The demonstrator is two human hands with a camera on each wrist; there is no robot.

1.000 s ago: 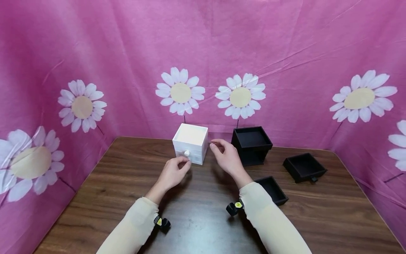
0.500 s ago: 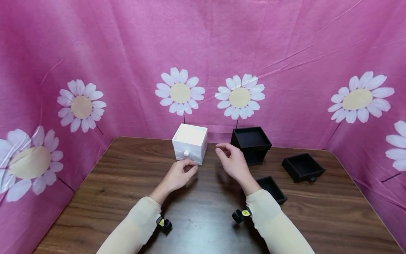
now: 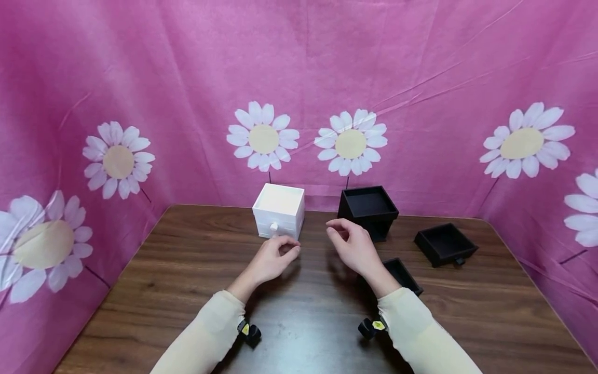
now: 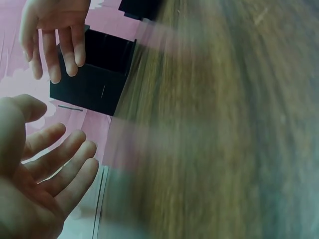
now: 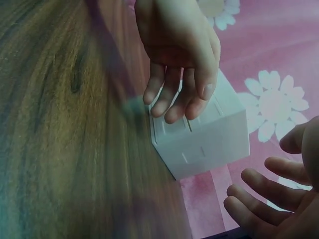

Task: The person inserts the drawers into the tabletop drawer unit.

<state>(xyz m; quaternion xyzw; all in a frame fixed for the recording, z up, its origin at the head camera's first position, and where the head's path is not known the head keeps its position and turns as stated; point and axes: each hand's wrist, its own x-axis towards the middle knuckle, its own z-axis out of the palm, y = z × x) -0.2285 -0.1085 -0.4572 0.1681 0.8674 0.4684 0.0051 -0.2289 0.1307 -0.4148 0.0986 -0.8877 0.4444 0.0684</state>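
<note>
Toward the back of the wooden table stands a white drawer box [image 3: 279, 210] with a round white knob on its front. My left hand [image 3: 273, 258] is just in front of this box, fingers relaxed and holding nothing. To the right of the box, my right hand [image 3: 356, 248] hovers with loosely bent fingers, also holding nothing. Behind the right hand sits a black drawer cabinet [image 3: 369, 202] with an opening in its lower front. In the left wrist view the fingers of both hands are apart from the black cabinet [image 4: 89, 84].
A loose black drawer [image 3: 446, 244] lies at the right of the table [image 3: 177, 291]. Another black drawer [image 3: 403, 275] lies nearer, partly hidden by the right wrist. A pink curtain [image 3: 196, 104] with daisies hangs behind and at the sides.
Both hands have drifted rightward and slightly nearer the person, the right hand moving away from the white box. The boxes and loose drawers have stayed in place.
</note>
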